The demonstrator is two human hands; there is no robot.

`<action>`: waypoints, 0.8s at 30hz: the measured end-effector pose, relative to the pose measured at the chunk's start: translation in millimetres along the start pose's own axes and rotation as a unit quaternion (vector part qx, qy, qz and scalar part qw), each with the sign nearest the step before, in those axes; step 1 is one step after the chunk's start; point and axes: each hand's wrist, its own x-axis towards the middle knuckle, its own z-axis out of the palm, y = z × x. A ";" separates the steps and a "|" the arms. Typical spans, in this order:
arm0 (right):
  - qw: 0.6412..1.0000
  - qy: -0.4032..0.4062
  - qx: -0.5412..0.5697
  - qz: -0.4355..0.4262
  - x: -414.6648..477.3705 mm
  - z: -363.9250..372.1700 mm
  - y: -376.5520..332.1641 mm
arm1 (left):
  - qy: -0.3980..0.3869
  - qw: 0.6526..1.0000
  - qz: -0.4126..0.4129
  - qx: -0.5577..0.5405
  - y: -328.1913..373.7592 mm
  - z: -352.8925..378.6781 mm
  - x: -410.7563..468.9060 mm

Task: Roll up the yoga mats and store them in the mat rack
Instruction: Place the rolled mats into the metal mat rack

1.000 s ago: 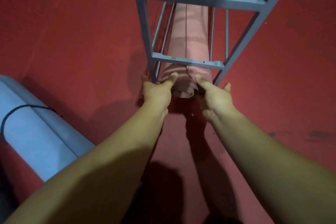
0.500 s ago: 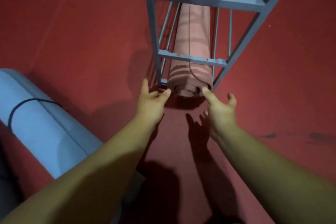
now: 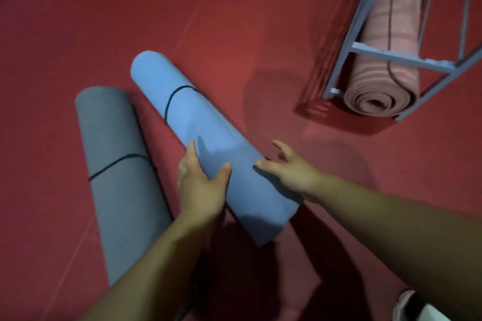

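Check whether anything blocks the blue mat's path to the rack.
Nothing visible does: bare red floor lies between the blue mat and the rack. The pink mat lies in its lowest tier; the grey mat lies on the other side.

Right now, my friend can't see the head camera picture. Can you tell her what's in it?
A person's left hand rests on a rolled blue mat lying on a red floor, with the right hand open beside it. A rolled grey mat lies to its left, and a rolled pink mat sits inside a metal rack at upper right.
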 end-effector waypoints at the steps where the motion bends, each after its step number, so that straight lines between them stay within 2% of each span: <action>1: 1.000 -0.018 -0.015 0.011 1.1 7.2 -2.2 | -0.009 0.998 -0.048 -0.044 -9.0 -0.2 0.0; 3: 0.997 -0.040 -0.056 0.025 2.8 18.0 -2.4 | -0.045 0.975 -0.157 -0.151 -23.7 2.9 -1.1; 5: 0.996 -0.045 -0.076 0.025 0.8 25.8 1.9 | -0.088 0.947 -0.198 -0.237 -47.3 15.6 -0.9; 8: 0.995 -0.072 -0.050 0.051 -6.5 24.6 13.2 | -0.103 0.938 -0.162 -0.290 -46.6 12.8 -20.1; 12: 0.989 -0.096 0.037 0.104 -23.3 12.0 32.4 | -0.106 0.947 -0.137 -0.270 -48.4 14.6 -35.8; 14: 0.989 -0.070 0.094 0.095 -24.2 10.0 41.5 | -0.112 0.941 -0.138 -0.287 -42.5 20.8 -32.3; 16: 0.990 -0.049 0.114 0.073 -21.1 10.1 43.4 | -0.131 0.924 -0.177 -0.313 -35.5 31.0 -23.5; 21: 0.993 -0.047 0.108 0.025 -17.3 -0.2 35.4 | -0.157 0.909 -0.153 -0.355 -13.0 45.6 -16.6; 24: 0.989 -0.040 0.143 0.013 -27.4 -15.2 30.6 | -0.164 0.902 -0.137 -0.374 3.3 45.9 -25.0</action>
